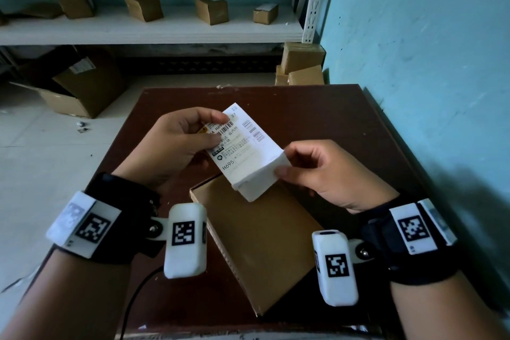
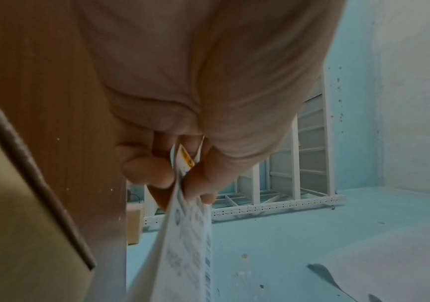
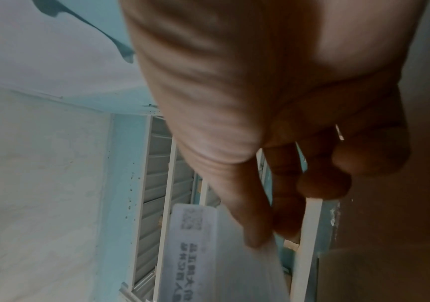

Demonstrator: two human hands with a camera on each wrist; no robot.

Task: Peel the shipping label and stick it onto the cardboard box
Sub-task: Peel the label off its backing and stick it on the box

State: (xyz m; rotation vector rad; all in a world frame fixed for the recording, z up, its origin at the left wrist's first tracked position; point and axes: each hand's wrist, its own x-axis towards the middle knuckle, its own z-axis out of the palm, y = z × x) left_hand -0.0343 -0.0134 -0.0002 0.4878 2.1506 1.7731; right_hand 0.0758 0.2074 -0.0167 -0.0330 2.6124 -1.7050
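A white shipping label (image 1: 242,143) with barcodes and black print hangs in the air above the dark brown table (image 1: 317,107). My left hand (image 1: 193,132) pinches its upper left edge between thumb and fingers; the left wrist view shows that pinch on the label (image 2: 183,214). My right hand (image 1: 287,165) pinches the lower end, which is folded back, blank side up (image 1: 256,182). The right wrist view shows the label (image 3: 196,245) bending away at my thumb tip. A flat cardboard box (image 1: 254,234) lies on the table just below both hands.
A teal wall (image 1: 427,50) runs along the table's right side. Behind stands a white shelf (image 1: 154,29) bearing several small cardboard boxes. More boxes (image 1: 302,65) are stacked on the floor beyond the table, and a large open carton (image 1: 74,85) lies at left.
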